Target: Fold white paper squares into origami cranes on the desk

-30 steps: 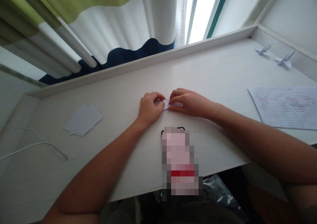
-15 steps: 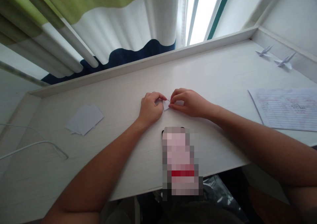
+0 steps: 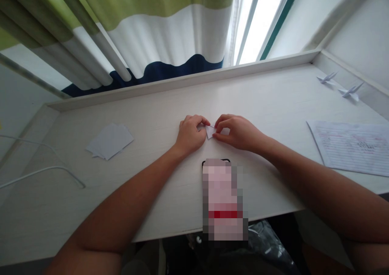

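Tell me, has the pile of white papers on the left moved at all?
No. The pile of white papers keeps its place beside the white cable and the desk's back rim; the whole view has shifted slightly, not the pile.

On the pale wooden desk (image 3: 273,100), a small folded white paper (image 3: 210,131) lies between the left hand (image 3: 190,135) and the right hand (image 3: 240,132), with a blurred rectangular phone (image 3: 223,198) before them. A stack of white paper squares (image 3: 110,141) lies to the left and a lined paper sheet (image 3: 352,147) to the right.

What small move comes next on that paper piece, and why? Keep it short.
Probably press the crease flat against the desk: the left hand and right hand both pinch the small white folded paper between them, low on the surface.
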A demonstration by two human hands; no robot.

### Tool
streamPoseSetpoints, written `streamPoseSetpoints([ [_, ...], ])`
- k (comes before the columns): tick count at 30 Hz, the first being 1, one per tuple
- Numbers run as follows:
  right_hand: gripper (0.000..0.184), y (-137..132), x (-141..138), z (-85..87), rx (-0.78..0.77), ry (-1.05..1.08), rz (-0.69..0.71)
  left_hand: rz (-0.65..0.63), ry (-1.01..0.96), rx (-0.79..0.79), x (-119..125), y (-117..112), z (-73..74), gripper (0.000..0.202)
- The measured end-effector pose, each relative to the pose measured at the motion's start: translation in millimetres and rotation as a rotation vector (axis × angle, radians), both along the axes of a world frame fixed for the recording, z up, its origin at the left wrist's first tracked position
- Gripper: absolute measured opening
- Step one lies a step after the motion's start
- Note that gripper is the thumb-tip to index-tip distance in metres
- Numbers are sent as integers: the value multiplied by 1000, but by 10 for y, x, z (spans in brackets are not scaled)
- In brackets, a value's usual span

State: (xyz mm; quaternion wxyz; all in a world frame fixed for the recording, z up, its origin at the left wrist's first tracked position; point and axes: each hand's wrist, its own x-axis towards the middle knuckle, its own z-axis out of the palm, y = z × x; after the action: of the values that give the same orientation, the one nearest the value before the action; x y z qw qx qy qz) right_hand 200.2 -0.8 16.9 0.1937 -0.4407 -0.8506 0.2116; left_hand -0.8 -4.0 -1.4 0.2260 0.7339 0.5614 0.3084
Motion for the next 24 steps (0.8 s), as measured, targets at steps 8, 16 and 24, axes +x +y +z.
streamPoseSetpoints([
  [8, 15, 78, 201, 60, -1, -51, 80, -166, 122, -9, -82, -7, 70, 17],
  [16, 15, 243, 373, 18, 23, -24, 145, -289, 117, 43, -170, 51, 29, 19],
  [24, 19, 279, 345, -17, -30, 30, 219, -285, 167, 152, -152, 27, -16, 8],
])
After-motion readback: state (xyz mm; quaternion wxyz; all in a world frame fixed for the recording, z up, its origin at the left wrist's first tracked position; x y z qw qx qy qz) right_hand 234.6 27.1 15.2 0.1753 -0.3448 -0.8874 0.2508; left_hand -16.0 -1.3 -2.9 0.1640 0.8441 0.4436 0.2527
